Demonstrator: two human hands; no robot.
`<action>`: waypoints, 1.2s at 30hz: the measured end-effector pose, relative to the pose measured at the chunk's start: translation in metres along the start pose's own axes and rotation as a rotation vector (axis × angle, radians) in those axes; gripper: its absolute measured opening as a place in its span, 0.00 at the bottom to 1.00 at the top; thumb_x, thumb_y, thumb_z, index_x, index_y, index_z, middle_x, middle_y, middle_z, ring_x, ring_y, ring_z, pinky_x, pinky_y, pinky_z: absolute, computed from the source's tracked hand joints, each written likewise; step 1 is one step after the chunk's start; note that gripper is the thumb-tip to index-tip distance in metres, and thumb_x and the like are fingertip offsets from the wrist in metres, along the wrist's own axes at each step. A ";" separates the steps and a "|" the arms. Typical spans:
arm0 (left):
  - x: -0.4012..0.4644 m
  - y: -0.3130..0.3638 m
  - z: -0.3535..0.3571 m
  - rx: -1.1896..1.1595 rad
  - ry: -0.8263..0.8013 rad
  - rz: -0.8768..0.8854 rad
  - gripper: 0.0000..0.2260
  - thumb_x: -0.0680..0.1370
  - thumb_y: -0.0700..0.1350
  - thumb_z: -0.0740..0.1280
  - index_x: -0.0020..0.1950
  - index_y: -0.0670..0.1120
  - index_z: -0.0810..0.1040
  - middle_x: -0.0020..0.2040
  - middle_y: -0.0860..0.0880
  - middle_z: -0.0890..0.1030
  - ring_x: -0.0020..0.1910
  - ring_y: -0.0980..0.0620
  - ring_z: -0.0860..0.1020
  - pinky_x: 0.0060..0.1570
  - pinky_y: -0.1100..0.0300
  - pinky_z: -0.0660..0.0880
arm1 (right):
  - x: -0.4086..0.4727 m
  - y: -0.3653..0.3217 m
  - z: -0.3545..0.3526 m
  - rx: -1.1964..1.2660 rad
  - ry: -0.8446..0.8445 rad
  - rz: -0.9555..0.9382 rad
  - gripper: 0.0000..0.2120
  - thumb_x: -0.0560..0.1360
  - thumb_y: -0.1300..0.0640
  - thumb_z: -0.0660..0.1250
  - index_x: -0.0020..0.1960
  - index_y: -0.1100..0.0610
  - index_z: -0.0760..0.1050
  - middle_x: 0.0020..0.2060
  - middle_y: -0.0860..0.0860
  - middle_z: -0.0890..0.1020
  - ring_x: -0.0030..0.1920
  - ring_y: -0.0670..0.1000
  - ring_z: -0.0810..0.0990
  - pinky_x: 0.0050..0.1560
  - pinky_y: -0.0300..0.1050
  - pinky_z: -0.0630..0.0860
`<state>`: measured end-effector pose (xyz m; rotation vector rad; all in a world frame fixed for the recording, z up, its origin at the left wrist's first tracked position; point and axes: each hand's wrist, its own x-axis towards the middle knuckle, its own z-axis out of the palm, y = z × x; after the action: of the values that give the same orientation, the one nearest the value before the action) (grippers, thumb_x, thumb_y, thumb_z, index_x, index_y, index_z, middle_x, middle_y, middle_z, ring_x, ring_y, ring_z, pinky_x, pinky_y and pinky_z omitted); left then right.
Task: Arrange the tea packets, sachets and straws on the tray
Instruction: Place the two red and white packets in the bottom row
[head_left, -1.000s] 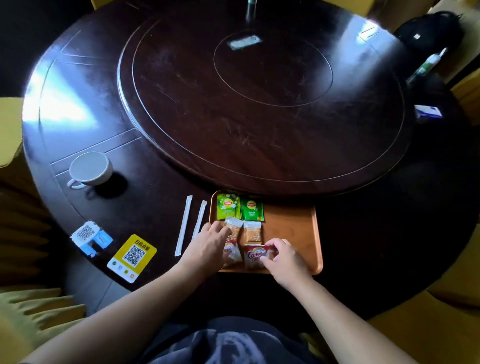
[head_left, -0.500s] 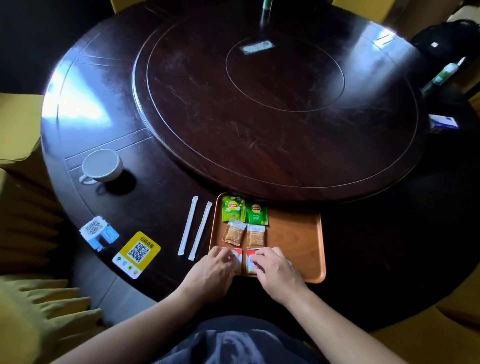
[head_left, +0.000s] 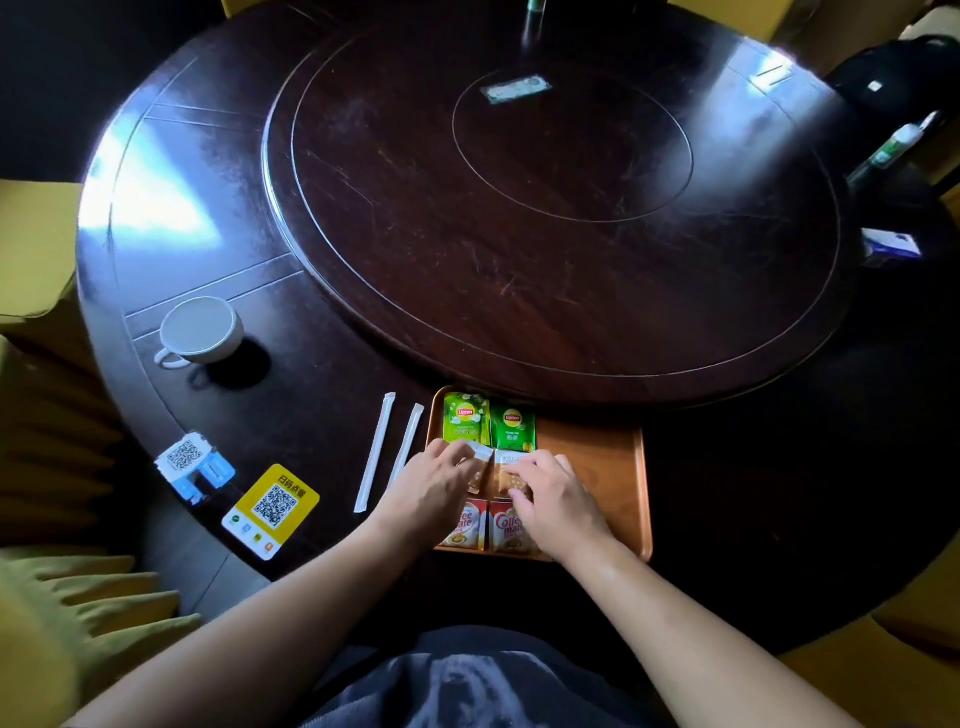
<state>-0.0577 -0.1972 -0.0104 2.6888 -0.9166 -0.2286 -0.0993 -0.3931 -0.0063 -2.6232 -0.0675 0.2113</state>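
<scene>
Head view: we have moved both hands up from the red creamer packets (head_left: 491, 526) to the brown sugar sachets; left hand (head_left: 434, 486) and right hand (head_left: 553, 499) press flat-fingered, gripping nothing, on the orange wooden tray (head_left: 597, 462); white wrapped straws (head_left: 387, 449) wait left of our left hand.

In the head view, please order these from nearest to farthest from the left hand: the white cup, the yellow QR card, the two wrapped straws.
From the left hand:
1. Wrapped straws, on the table just left of the hand, beside the tray.
2. Yellow QR card, farther left, near the table's edge.
3. White cup, far left and farther up the table.
</scene>
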 end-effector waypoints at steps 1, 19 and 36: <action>0.005 -0.001 -0.001 0.005 -0.003 0.004 0.12 0.73 0.40 0.66 0.57 0.46 0.79 0.55 0.47 0.79 0.48 0.45 0.75 0.45 0.50 0.78 | 0.004 0.000 -0.001 -0.015 -0.014 0.007 0.13 0.75 0.56 0.69 0.59 0.52 0.79 0.55 0.47 0.78 0.57 0.52 0.73 0.53 0.50 0.76; 0.004 0.000 0.014 0.042 -0.013 -0.116 0.09 0.75 0.47 0.66 0.55 0.50 0.78 0.51 0.49 0.77 0.49 0.47 0.74 0.47 0.52 0.77 | 0.014 0.002 -0.002 -0.109 -0.147 0.072 0.14 0.78 0.54 0.66 0.63 0.51 0.76 0.57 0.48 0.76 0.58 0.52 0.72 0.56 0.51 0.74; -0.004 -0.005 0.006 -0.038 0.085 -0.187 0.09 0.74 0.48 0.69 0.52 0.47 0.79 0.47 0.48 0.79 0.45 0.45 0.76 0.41 0.51 0.77 | 0.013 -0.004 -0.005 -0.100 -0.104 0.073 0.11 0.78 0.53 0.67 0.60 0.53 0.77 0.55 0.49 0.77 0.57 0.54 0.73 0.55 0.51 0.75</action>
<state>-0.0591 -0.1921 -0.0173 2.7258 -0.6307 -0.1675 -0.0856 -0.3910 -0.0020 -2.7149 -0.0178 0.3797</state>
